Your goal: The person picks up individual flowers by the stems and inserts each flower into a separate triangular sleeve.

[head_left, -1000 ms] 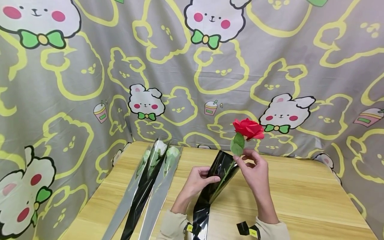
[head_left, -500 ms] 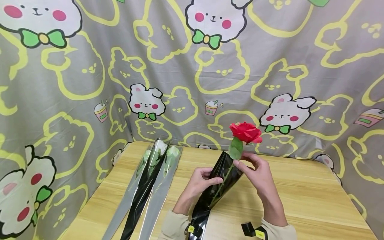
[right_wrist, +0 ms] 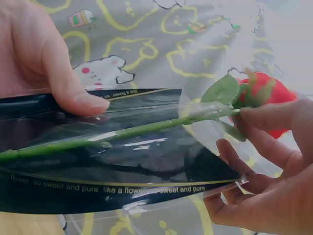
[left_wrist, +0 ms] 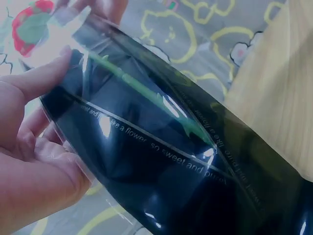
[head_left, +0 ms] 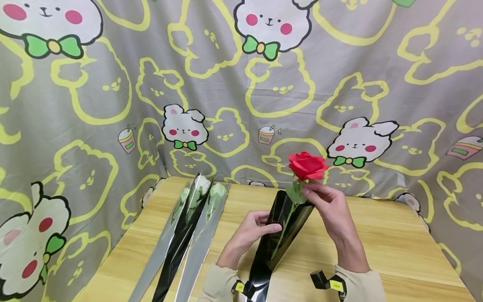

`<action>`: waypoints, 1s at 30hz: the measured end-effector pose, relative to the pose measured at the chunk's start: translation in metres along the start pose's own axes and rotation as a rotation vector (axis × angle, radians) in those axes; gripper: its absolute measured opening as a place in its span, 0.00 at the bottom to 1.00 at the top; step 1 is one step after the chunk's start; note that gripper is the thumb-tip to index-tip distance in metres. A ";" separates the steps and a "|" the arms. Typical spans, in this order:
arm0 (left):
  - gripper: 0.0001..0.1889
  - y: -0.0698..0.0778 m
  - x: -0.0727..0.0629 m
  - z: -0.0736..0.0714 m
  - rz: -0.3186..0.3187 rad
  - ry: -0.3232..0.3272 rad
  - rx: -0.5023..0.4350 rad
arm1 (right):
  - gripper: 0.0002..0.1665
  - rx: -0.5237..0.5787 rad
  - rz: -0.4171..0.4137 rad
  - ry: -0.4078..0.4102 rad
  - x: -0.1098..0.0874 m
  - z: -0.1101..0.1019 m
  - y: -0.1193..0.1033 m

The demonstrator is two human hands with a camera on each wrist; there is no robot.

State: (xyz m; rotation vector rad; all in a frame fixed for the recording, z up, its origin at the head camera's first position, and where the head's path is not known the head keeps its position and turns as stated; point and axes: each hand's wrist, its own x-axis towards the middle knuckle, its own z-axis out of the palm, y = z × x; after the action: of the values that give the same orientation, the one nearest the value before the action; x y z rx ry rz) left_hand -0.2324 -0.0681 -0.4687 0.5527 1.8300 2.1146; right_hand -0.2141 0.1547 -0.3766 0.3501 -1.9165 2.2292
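Observation:
A red rose (head_left: 307, 166) with green leaves stands out of the top of a black flower sleeve (head_left: 278, 216) with a clear front. Through the clear plastic its green stem (right_wrist: 132, 131) shows, lying lengthwise inside. My left hand (head_left: 250, 234) holds the sleeve by its left side, thumb on the front. With thumb and forefinger my right hand (head_left: 335, 212) pinches the stem just under the bloom. In the right wrist view, its other fingers are by the sleeve's upper edge. Printed lettering runs along the sleeve (left_wrist: 146, 161) in the left wrist view.
On the left of the wooden table (head_left: 396, 243) lie three wrapped white flowers: one in a black sleeve (head_left: 177, 247), the others in grey sleeves, including the right-hand grey sleeve (head_left: 200, 247). A patterned grey curtain (head_left: 226, 92) hangs behind and at both sides.
My right hand has shifted up the stem to just below the bloom. The rose has moved slightly left and down, and the sleeve's mouth has spread wider. My left hand keeps its hold.

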 end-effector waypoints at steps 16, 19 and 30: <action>0.17 0.012 -0.003 0.011 0.059 -0.016 -0.006 | 0.23 -0.169 0.037 -0.044 0.001 0.008 -0.021; 0.16 0.012 -0.004 0.011 0.051 0.001 0.000 | 0.20 -0.155 0.036 -0.040 0.003 0.007 -0.027; 0.14 0.022 -0.008 0.014 0.082 -0.014 0.040 | 0.06 -0.333 0.010 0.061 0.006 0.015 -0.029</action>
State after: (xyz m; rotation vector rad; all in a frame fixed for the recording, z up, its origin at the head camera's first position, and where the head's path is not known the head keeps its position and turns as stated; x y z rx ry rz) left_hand -0.2175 -0.0627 -0.4458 0.6613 1.8763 2.1250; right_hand -0.2105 0.1447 -0.3451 0.2195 -2.2075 1.8552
